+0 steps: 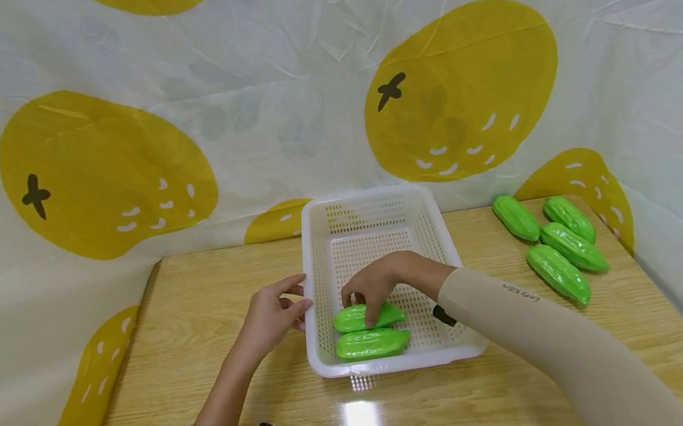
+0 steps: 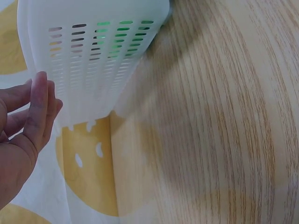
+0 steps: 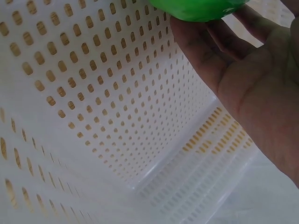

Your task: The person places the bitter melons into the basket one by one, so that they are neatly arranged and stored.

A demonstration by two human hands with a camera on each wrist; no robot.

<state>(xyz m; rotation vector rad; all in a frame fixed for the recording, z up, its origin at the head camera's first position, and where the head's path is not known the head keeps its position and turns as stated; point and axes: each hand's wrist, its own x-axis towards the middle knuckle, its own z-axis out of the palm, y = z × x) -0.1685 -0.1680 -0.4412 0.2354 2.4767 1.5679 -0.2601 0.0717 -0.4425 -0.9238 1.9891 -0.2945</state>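
Note:
A white plastic basket (image 1: 400,362) with perforated walls stands on the wooden table. Inside it, near the front left, a green bitter melon (image 1: 373,344) lies with its pointed end to the right. Just behind it is a second bitter melon (image 1: 388,313), which my right hand (image 1: 382,278) grips from above between thumb and fingers. In the right wrist view, the fingers reach around the underside of this green bitter melon (image 3: 201,8). My left hand (image 1: 269,318) touches the basket's left rim with fairly straight fingers; the left wrist view shows these fingertips (image 2: 39,86) against the side wall (image 2: 88,60).
Several more green bitter melons (image 1: 558,273) lie grouped on the table (image 1: 223,278) to the right of the basket. A white cloth (image 1: 287,131) printed with yellow fruit hangs behind the table and along both sides.

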